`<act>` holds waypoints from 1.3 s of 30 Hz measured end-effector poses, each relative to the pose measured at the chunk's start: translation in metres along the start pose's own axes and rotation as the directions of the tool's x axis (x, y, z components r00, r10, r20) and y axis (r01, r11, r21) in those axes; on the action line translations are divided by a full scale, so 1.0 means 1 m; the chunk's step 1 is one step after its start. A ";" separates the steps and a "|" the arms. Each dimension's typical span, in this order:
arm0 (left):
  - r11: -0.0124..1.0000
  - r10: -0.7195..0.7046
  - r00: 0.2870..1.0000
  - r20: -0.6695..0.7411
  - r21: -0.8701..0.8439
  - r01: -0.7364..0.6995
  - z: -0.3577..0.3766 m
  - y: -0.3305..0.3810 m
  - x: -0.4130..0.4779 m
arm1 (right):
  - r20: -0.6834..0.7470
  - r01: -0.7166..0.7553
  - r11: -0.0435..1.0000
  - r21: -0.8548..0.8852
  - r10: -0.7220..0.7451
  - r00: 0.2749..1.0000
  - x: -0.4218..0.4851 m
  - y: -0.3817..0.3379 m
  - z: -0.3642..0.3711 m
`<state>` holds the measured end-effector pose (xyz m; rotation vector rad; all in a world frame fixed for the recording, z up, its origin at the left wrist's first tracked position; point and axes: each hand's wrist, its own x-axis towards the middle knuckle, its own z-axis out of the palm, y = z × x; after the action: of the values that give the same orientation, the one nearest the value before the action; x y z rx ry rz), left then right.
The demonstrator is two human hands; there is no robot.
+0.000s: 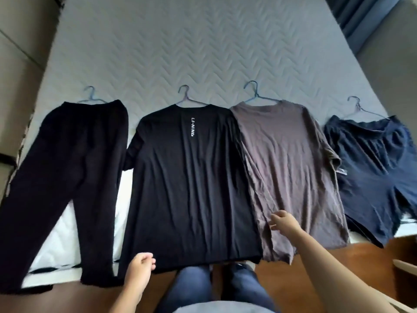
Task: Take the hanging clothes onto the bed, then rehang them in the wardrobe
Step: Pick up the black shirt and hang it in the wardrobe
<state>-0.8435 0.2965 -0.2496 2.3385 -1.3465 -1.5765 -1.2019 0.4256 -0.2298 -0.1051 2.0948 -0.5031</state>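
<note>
Fingers point(149, 259) loose, empty: left hand point(140, 267) beside black shirt point(191, 188), right hand point(284, 222) over grey shirt point(291, 159).

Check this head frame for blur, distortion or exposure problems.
Head view: wide-angle distortion bows the bed edges; the navy shorts at the right margin are smeared; the black trousers lose fold detail in dim light; white lettering on the black T-shirt is legible.

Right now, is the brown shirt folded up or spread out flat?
Spread out. The brown shirt lies flat on the bed at full length, on its hanger.
</note>
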 end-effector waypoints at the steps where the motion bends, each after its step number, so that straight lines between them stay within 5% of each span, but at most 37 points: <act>1: 1.000 -0.012 1.000 0.009 -0.003 0.012 -0.005 0.004 0.013 | 0.023 0.003 1.000 -0.029 -0.003 1.000 0.001 -0.013 0.016; 9: 0.988 0.015 1.000 -0.005 0.151 -0.014 -0.039 0.094 0.145 | 0.152 0.134 0.911 -0.391 -0.079 0.985 0.043 -0.122 0.095; 23: 0.917 0.357 0.929 -0.092 0.222 -0.331 -0.007 0.279 0.329 | -0.137 0.194 0.924 -0.330 -0.250 0.958 0.258 -0.283 0.080; 32: 0.859 0.420 0.895 -0.150 0.382 -0.340 0.032 0.334 0.421 | -0.277 0.195 0.915 -0.352 -0.301 0.913 0.361 -0.312 0.068; 35: 0.917 0.370 0.908 -0.197 0.233 -0.323 0.041 0.338 0.432 | -0.334 0.162 0.924 -0.348 -0.283 0.899 0.375 -0.311 0.072; 39: 0.957 0.277 0.947 -0.159 -0.043 -0.287 0.041 0.334 0.442 | -0.369 0.130 0.985 -0.112 -0.163 0.915 0.374 -0.316 0.074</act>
<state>-1.0339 -0.1849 -0.4510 2.0665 -1.4893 -1.3124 -1.3844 0.0142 -0.4368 -0.2330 2.5008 -0.5575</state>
